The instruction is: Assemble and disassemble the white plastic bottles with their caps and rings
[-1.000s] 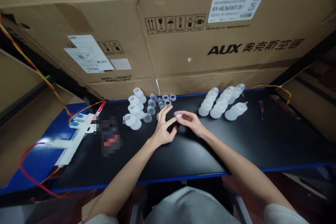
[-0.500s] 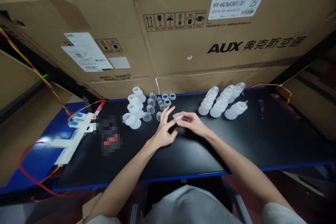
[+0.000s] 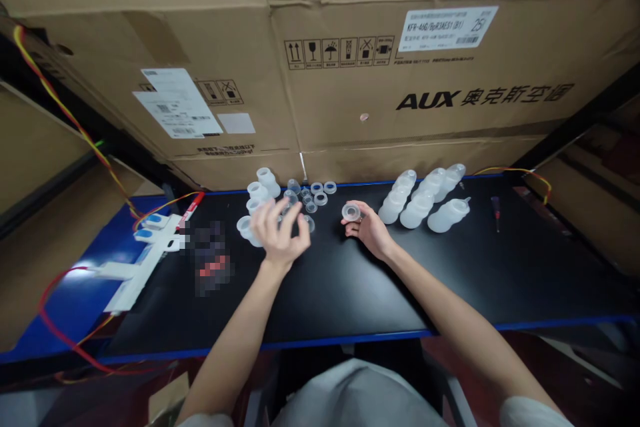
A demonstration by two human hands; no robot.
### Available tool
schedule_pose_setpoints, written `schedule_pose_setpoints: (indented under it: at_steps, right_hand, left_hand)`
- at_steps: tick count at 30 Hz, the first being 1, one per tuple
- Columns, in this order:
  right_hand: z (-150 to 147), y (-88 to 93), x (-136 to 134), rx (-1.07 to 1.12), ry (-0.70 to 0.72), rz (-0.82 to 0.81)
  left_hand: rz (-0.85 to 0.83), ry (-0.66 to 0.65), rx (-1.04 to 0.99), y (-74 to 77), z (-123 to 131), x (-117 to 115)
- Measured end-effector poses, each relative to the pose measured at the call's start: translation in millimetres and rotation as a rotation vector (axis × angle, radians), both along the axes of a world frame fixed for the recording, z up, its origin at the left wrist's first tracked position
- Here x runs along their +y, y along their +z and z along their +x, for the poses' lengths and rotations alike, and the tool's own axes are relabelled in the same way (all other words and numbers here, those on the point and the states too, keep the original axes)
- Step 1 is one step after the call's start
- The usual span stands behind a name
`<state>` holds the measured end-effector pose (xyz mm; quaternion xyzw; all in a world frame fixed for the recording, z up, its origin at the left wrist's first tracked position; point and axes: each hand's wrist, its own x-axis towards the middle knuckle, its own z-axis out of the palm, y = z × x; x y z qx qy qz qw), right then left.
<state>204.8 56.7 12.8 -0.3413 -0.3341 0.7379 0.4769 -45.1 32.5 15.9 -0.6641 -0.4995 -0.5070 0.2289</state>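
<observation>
My right hand (image 3: 369,230) pinches a small translucent plastic ring cap (image 3: 351,212) just above the black table (image 3: 450,273). My left hand (image 3: 281,235) hovers with fingers spread over the left cluster of white plastic bottle bodies (image 3: 263,188) and small clear cups and rings (image 3: 313,197); it holds nothing that I can see. A group of assembled white bottles (image 3: 425,200) lies to the right of my right hand.
Large cardboard boxes (image 3: 400,73) stand against the table's far edge. At the left lie a white power strip (image 3: 143,253), a red marker (image 3: 193,208), red and yellow wires and a blurred patch. A small screwdriver (image 3: 495,210) lies at the right.
My left hand let go of the cap and moved left over the loose bottle parts. My right hand kept the cap and turned its opening upward.
</observation>
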Motion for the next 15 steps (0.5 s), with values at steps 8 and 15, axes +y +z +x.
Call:
schedule_pose_setpoints:
  at_steps: [8,15]
  right_hand:
    - [-5,-3.7,-4,-0.079,-0.083,0.136]
    - [-2,-14.4,-1,-0.213,-0.142,0.269]
  left_hand:
    - [0.173,0.210,-0.029,2.8,-79,13]
    - [0.071,0.185,-0.146,-0.7,-70,20]
